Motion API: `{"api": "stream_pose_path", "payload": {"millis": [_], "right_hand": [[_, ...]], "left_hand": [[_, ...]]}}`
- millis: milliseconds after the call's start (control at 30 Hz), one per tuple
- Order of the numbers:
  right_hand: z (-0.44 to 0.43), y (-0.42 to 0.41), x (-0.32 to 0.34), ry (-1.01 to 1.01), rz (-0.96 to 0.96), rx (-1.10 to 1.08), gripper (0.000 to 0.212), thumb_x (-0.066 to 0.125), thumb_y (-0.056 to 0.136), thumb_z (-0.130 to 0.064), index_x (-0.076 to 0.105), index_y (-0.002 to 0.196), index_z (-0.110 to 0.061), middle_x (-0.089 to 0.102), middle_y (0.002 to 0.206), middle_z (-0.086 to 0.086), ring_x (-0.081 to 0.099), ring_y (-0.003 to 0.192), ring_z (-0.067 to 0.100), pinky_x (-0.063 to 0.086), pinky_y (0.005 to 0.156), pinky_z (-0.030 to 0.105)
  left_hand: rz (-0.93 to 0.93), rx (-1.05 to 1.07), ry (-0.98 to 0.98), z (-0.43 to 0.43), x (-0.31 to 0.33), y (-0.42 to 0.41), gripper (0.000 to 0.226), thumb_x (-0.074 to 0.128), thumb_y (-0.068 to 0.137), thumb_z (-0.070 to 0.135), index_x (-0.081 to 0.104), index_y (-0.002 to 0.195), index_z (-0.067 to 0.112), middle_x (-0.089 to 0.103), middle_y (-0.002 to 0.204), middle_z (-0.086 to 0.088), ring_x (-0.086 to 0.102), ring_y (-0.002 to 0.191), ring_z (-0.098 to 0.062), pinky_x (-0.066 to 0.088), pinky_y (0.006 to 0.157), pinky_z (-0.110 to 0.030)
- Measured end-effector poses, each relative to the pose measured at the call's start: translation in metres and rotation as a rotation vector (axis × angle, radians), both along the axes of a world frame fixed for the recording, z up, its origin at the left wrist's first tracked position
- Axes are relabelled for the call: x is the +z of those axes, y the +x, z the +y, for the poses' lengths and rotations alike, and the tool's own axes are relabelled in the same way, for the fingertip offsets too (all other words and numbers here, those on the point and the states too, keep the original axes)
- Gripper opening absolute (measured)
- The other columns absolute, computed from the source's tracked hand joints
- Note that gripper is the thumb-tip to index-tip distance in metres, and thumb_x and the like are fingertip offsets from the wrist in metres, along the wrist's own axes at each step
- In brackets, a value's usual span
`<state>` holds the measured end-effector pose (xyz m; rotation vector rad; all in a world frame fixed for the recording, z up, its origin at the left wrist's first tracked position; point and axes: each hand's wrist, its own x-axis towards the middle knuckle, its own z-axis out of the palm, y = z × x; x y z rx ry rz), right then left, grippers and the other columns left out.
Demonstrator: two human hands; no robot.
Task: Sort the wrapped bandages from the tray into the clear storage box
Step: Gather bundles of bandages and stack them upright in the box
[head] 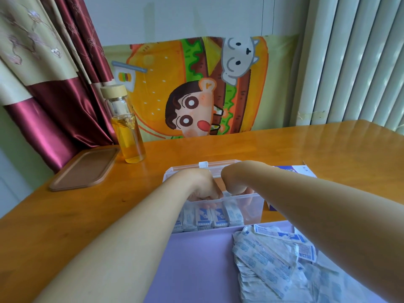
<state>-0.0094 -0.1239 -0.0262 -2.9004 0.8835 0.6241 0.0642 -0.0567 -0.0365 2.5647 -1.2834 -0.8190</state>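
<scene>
The clear storage box (258,207) stands on the table in front of me, with several wrapped bandages (209,217) standing on edge in a row inside it. Both hands reach down into the box. My left hand (201,184) has its fingertips on the tops of the standing bandages. My right hand (235,182) is bent at the wrist, its fingers down inside the box and seen only blurred through the wall. What those fingers hold I cannot tell. A loose pile of wrapped bandages (273,265) lies on the lilac tray (192,265) at the near right.
A brown tray-like lid (85,169) lies at the far left. A glass bottle (126,127) with yellow liquid stands behind it. A white and blue carton (299,170) lies behind my right forearm. A curtain and a cartoon cloth hang behind the wooden table (65,215).
</scene>
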Motion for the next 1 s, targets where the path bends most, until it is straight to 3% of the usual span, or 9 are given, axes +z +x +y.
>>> {"api": "stream_pose_path", "payload": {"millis": [133, 300, 400, 500, 567, 633, 767, 867, 1000], "right_hand": [[0.005, -0.011, 0.012, 0.15, -0.306, -0.094, 0.023, 0.049, 0.091, -0.002, 0.057, 0.111, 0.004, 0.064, 0.099, 0.016, 0.065, 0.082, 0.027, 0.056, 0.072, 0.031], [0.035, -0.052, 0.018, -0.066, -0.667, 0.164, 0.02, 0.048, 0.091, -0.016, 0.067, 0.093, -0.009, 0.068, 0.091, 0.006, 0.063, 0.084, 0.025, 0.053, 0.077, 0.036], [0.073, -0.09, 0.003, 0.165, -0.537, 0.357, 0.013, 0.062, 0.087, -0.022, 0.069, 0.097, -0.023, 0.063, 0.088, -0.012, 0.058, 0.08, 0.009, 0.045, 0.072, 0.019], [0.097, -0.105, -0.014, 0.249, -0.241, 0.516, 0.038, 0.066, 0.085, -0.022, 0.057, 0.12, -0.035, 0.053, 0.108, -0.012, 0.057, 0.094, 0.007, 0.039, 0.076, 0.018], [0.108, -0.104, -0.027, 0.202, -0.162, 0.618, 0.054, 0.065, 0.085, -0.016, 0.047, 0.131, -0.036, 0.046, 0.124, -0.005, 0.053, 0.108, 0.012, 0.039, 0.086, 0.021], [0.116, -0.098, -0.038, 0.181, -0.09, 0.69, 0.061, 0.066, 0.082, -0.013, 0.043, 0.135, -0.034, 0.041, 0.129, 0.002, 0.052, 0.113, 0.02, 0.042, 0.095, 0.032], [0.123, -0.092, -0.044, 0.198, 0.021, 0.678, 0.057, 0.072, 0.077, -0.016, 0.048, 0.126, -0.03, 0.038, 0.109, 0.0, 0.061, 0.1, 0.031, 0.05, 0.087, 0.047], [0.124, -0.093, -0.042, 0.237, 0.017, 0.633, 0.048, 0.077, 0.072, -0.022, 0.052, 0.113, -0.025, 0.038, 0.09, -0.011, 0.063, 0.097, 0.031, 0.051, 0.086, 0.047], [0.126, -0.1, -0.041, 0.214, 0.012, 0.578, 0.041, 0.078, 0.072, -0.036, 0.054, 0.104, -0.025, 0.045, 0.091, -0.014, 0.061, 0.1, 0.024, 0.049, 0.089, 0.04]], "left_hand": [[0.034, 0.097, -0.271, 0.022, 0.006, -0.002, 0.02, 0.049, 0.095, 0.013, 0.065, 0.107, 0.016, 0.07, 0.095, -0.007, 0.064, 0.08, -0.018, 0.053, 0.075, -0.031], [-0.163, 0.1, -0.695, 0.093, 0.015, -0.025, 0.015, 0.053, 0.093, 0.019, 0.065, 0.102, 0.025, 0.065, 0.091, 0.007, 0.062, 0.079, -0.007, 0.047, 0.059, -0.019], [-0.064, 0.059, -0.411, 0.148, 0.004, -0.045, 0.012, 0.057, 0.091, 0.031, 0.065, 0.094, 0.023, 0.067, 0.082, 0.007, 0.063, 0.07, -0.003, 0.054, 0.065, -0.03], [-0.1, -0.047, 0.012, 0.179, -0.015, -0.065, 0.028, 0.06, 0.085, 0.049, 0.067, 0.088, 0.022, 0.069, 0.077, 0.004, 0.06, 0.066, -0.007, 0.05, 0.068, -0.028], [-0.135, -0.06, 0.118, 0.19, -0.026, -0.081, 0.042, 0.061, 0.08, 0.058, 0.069, 0.088, 0.018, 0.071, 0.082, 0.0, 0.061, 0.071, -0.013, 0.046, 0.066, -0.027], [-0.126, -0.042, 0.152, 0.196, -0.034, -0.095, 0.051, 0.064, 0.075, 0.062, 0.069, 0.093, 0.014, 0.071, 0.09, -0.003, 0.064, 0.082, -0.018, 0.045, 0.066, -0.03], [-0.176, -0.055, 0.127, 0.201, -0.04, -0.116, 0.044, 0.067, 0.075, 0.058, 0.06, 0.089, 0.017, 0.064, 0.09, 0.001, 0.058, 0.077, -0.015, 0.039, 0.059, -0.026], [-0.155, -0.063, 0.097, 0.202, -0.04, -0.123, 0.03, 0.068, 0.078, 0.05, 0.054, 0.082, 0.024, 0.058, 0.08, 0.007, 0.051, 0.068, -0.008, 0.036, 0.054, -0.02], [-0.145, -0.04, 0.102, 0.204, -0.039, -0.121, 0.04, 0.069, 0.079, 0.047, 0.063, 0.104, 0.016, 0.066, 0.103, -0.002, 0.061, 0.093, -0.018, 0.048, 0.076, -0.031]]}}
